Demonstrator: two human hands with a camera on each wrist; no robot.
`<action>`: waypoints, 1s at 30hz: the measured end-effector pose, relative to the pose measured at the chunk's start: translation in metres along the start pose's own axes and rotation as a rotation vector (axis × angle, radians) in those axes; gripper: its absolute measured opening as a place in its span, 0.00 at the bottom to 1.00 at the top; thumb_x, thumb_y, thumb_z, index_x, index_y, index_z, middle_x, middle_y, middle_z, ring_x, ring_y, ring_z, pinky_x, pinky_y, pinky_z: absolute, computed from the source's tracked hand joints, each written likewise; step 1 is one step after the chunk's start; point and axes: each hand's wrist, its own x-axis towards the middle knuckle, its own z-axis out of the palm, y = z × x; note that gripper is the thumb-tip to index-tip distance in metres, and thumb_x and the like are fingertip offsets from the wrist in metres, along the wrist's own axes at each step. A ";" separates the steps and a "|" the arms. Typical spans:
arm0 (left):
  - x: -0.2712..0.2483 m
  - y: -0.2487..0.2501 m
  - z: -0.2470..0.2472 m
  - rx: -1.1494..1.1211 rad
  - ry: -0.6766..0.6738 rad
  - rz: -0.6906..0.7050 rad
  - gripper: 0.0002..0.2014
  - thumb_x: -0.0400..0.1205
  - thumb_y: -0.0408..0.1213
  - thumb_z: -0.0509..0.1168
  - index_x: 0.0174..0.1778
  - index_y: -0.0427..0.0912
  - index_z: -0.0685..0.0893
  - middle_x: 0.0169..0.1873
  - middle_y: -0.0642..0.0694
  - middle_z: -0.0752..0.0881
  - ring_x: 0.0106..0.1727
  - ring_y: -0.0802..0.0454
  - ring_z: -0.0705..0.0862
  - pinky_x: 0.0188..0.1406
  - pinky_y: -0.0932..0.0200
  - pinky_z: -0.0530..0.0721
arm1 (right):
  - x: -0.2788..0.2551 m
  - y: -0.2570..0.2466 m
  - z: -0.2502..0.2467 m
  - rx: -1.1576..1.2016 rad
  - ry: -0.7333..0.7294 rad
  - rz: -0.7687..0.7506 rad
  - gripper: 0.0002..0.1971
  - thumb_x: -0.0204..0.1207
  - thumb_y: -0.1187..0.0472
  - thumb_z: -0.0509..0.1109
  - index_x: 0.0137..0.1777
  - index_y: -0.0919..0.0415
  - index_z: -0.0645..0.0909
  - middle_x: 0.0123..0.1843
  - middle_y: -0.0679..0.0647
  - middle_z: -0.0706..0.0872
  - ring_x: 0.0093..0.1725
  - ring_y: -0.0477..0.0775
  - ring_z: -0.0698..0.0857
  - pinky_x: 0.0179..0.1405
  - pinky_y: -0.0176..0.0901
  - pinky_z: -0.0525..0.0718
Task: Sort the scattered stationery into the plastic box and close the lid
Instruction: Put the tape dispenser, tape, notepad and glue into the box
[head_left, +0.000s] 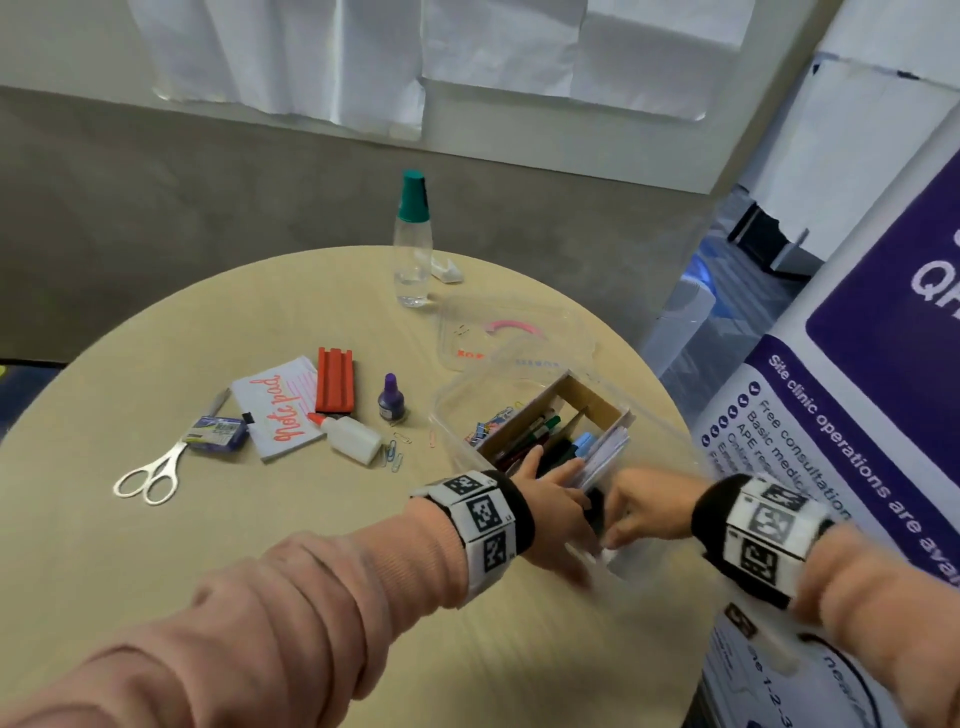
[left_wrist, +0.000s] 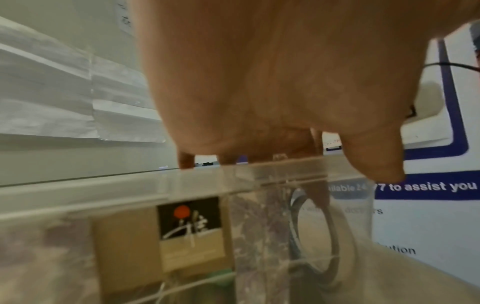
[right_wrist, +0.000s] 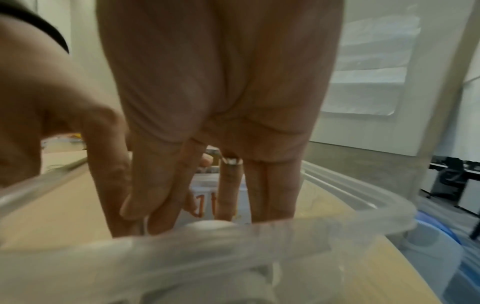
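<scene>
Both hands are reaching into the box (head_left: 457, 410): the left hand (head_left: 553, 501) lying flat with straight fingers, the right hand (head_left: 647, 506) likewise straight-fingered, gripping nothing visible.

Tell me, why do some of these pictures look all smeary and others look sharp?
Head view: the scissors and note pad look sharp, but the left hand and right hand smear at the plastic box. Left wrist view: the hand is a big soft blur close up, and the box wall is streaky. Right wrist view: the box rim smears most; straight walls bend.
</scene>
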 end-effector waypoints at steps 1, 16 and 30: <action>-0.004 -0.004 -0.001 -0.043 0.044 0.014 0.25 0.80 0.59 0.57 0.74 0.60 0.70 0.80 0.53 0.60 0.82 0.43 0.35 0.72 0.30 0.29 | 0.000 0.003 0.002 0.024 0.032 -0.002 0.10 0.76 0.54 0.69 0.52 0.55 0.88 0.48 0.49 0.88 0.39 0.39 0.79 0.36 0.28 0.73; -0.081 -0.205 0.044 -1.002 0.817 -0.965 0.14 0.82 0.33 0.57 0.63 0.37 0.76 0.62 0.35 0.82 0.61 0.40 0.81 0.57 0.55 0.77 | 0.010 0.017 0.060 -0.078 0.426 0.165 0.22 0.83 0.42 0.47 0.75 0.26 0.49 0.55 0.45 0.71 0.62 0.49 0.71 0.56 0.45 0.66; -0.043 -0.244 0.059 -0.936 0.467 -1.217 0.18 0.79 0.37 0.64 0.62 0.30 0.75 0.58 0.32 0.82 0.58 0.38 0.81 0.53 0.52 0.75 | 0.005 0.005 0.063 -0.027 0.526 0.196 0.27 0.78 0.53 0.53 0.74 0.27 0.57 0.78 0.42 0.62 0.70 0.53 0.66 0.70 0.50 0.61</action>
